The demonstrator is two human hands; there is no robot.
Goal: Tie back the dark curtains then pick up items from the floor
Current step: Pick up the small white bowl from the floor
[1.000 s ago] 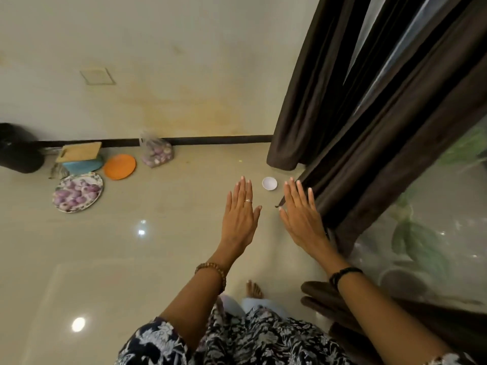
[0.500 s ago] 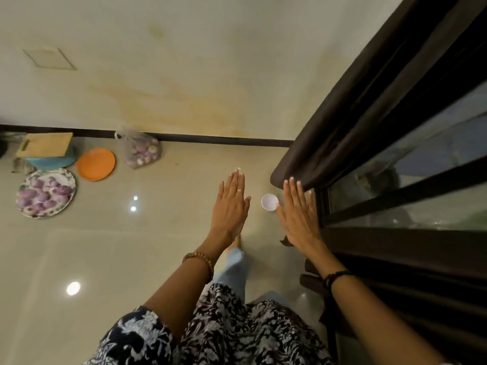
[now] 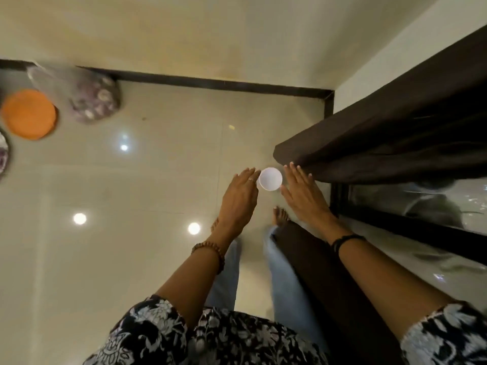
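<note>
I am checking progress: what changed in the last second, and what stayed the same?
The view tipped down and both open hands, left hand and right hand, closed in on the white cup; neither grips it yet. The cup, orange plate and bag stayed on the floor.

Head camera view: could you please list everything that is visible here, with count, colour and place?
small round white cup: one, white, on the floor between the two hands
flat round orange plate: one, orange, floor at far left
clear plastic bag of purple onions: one, purple and white, floor by the wall, right of the orange plate
patterned plate: one, partly cut off at the left edge
dark brown curtain: one, hanging at right, above the window glass
left hand: one, open, left of the cup
right hand: one, open, right of the cup
bare foot: one, on the floor below the cup
</note>
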